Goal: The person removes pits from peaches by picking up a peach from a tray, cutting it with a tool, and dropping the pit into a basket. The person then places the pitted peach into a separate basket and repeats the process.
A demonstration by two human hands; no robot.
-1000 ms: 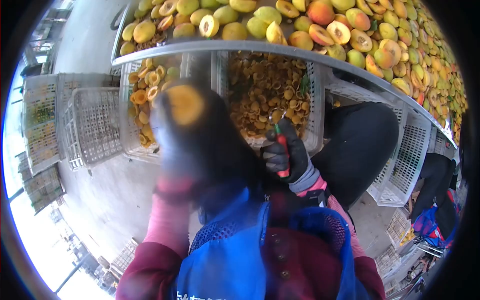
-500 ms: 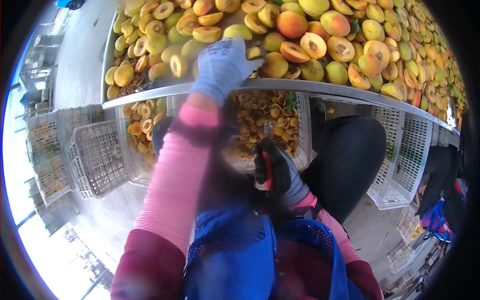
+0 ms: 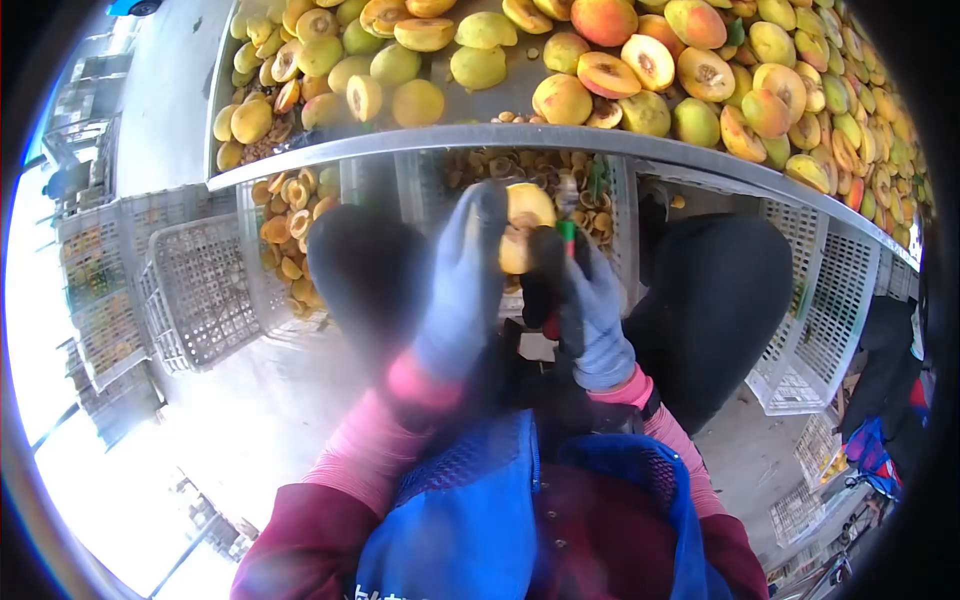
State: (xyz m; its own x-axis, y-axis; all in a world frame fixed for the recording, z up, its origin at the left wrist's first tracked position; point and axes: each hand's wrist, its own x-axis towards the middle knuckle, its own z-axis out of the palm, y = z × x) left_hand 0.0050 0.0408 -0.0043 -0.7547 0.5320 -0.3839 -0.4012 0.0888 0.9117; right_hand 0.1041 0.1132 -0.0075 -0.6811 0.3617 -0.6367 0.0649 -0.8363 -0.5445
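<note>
My left hand [image 3: 460,275], in a pale blue glove with dark fingertips, grips a halved yellow peach [image 3: 530,205] above a crate. The cut face with its brown centre is turned up toward me. Close against the fruit's right side is my right hand [image 3: 597,325], in a similar glove with dark fingers. It is closed around a small hand tool with a red and green handle [image 3: 568,238]; the tool's working end is blurred. Below the hands, the crate [image 3: 622,235] contains many small brownish-yellow pieces, partly hidden by the hands.
A metal-edged table [image 3: 400,140] ahead is heaped with whole and halved peaches [image 3: 610,75]. Peach halves fill a crate [image 3: 250,255] at the left, beside a stacked grey crate [image 3: 205,290]. White crates [image 3: 815,300] stand to the right. My knees flank the middle crate.
My left hand has come back from the table with a peach half and met my right hand over the crate. My right hand has risen slightly with the tool.
</note>
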